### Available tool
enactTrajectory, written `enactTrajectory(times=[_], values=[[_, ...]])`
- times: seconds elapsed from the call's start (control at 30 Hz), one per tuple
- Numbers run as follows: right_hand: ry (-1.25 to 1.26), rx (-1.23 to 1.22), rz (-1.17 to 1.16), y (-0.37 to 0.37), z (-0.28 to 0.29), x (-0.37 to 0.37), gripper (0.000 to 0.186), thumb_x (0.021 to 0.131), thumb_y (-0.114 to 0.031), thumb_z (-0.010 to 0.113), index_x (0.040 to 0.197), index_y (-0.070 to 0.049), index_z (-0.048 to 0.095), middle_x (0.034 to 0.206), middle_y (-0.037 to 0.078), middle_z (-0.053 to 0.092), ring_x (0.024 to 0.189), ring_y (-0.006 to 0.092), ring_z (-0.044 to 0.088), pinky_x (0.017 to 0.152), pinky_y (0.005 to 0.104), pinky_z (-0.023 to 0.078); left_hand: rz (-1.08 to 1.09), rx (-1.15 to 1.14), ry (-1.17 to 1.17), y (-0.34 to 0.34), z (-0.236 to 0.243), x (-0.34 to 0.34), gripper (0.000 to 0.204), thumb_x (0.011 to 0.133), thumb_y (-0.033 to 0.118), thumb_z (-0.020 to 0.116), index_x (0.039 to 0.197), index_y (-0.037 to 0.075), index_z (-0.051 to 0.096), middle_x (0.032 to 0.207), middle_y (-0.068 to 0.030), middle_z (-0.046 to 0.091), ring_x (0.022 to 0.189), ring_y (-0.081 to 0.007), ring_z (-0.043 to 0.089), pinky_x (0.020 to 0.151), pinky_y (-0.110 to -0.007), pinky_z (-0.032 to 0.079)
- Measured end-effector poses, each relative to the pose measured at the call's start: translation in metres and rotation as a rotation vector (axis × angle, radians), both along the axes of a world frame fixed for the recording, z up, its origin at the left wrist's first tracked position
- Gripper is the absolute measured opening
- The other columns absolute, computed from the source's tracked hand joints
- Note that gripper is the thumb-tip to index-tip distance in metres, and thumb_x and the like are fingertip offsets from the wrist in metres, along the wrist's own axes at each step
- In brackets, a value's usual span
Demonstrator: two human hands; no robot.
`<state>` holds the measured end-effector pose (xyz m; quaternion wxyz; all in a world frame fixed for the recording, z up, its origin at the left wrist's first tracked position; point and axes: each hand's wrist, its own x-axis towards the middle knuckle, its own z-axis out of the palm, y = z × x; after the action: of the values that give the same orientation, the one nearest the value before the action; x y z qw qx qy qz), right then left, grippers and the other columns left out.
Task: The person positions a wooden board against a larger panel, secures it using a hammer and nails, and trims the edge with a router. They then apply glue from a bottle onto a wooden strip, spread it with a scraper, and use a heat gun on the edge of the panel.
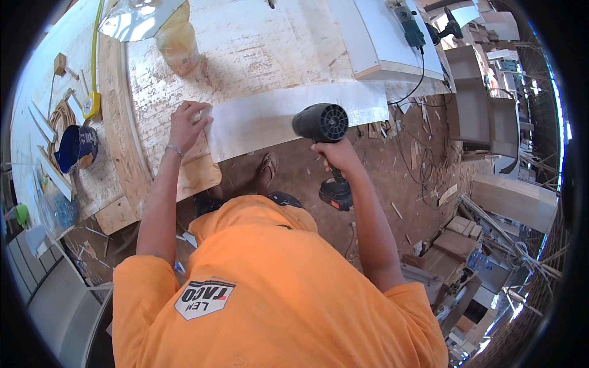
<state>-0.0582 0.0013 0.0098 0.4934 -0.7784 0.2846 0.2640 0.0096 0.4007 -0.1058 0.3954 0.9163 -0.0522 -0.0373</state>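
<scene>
My right hand grips the handle of a black cordless blower, pistol-shaped, with a round fan grille at its rear and a battery pack below. Its barrel is over a long white strip, smooth and slightly shiny, lying along the bench's near edge. Where the nozzle ends is hard to make out. By the strip's left end, my left hand hovers or rests with bent fingers apart and nothing in them; whether the fingertips touch the strip, I cannot tell.
On the worn bench stand a cloudy plastic jar, a yellow tape measure and a dark blue tub. A white panel box bears a corded green power tool. Scraps and cables litter the dirt floor; boards lie right.
</scene>
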Motion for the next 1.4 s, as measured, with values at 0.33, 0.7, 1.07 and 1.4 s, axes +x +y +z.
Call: enactTrajectory(times=[0.33,0.7,1.07,1.4], values=[[-0.042,0.067,-0.098,-0.021,-0.001,-0.001,0.012,0.082,-0.009,0.075,0.082,-0.003,0.065,0.066,0.004,0.06,0.047,0.0132,0.055,0.04,0.0325,0.044,-0.016,-0.018,-0.061,0.002,0.0,-0.001,0.035,0.084,0.027,0.079,0.117,0.017,0.074,0.116,-0.0032,0.066,0.114,-0.0236,0.06,0.101,-0.042,0.04],[-0.206,-0.196,-0.516,-0.202,-0.019,0.009,0.016,0.082,-0.016,0.075,0.078,-0.002,0.068,0.065,0.006,0.061,0.045,0.0162,0.054,0.041,0.0338,0.043,-0.001,-0.087,-0.042,-0.012,0.002,0.006,0.036,0.08,0.017,0.083,0.114,0.012,0.075,0.112,-0.0085,0.066,0.106,-0.0264,0.064,0.098,-0.04,0.049],[-0.067,0.102,0.423,0.081,0.026,-0.032,0.044,0.081,-0.024,0.084,0.115,-0.001,0.066,0.081,0.008,0.068,0.055,0.0165,0.062,0.052,0.0323,0.052,0.036,-0.279,0.028,-0.002,0.004,0.001,0.04,0.083,0.013,0.08,0.121,0.003,0.071,0.12,-0.0161,0.064,0.112,-0.0319,0.062,0.095,-0.04,0.055],[-0.395,0.406,0.646,0.21,0.05,-0.006,0.034,0.092,-0.021,0.077,0.122,-0.008,0.066,0.102,0.002,0.067,0.095,0.0128,0.061,0.086,0.0323,0.05,0.282,-0.368,-0.186,0.067,0.008,-0.047,0.024,0.094,0.012,0.068,0.117,0.005,0.069,0.116,-0.0134,0.067,0.107,-0.0246,0.066,0.096,-0.037,0.054]])
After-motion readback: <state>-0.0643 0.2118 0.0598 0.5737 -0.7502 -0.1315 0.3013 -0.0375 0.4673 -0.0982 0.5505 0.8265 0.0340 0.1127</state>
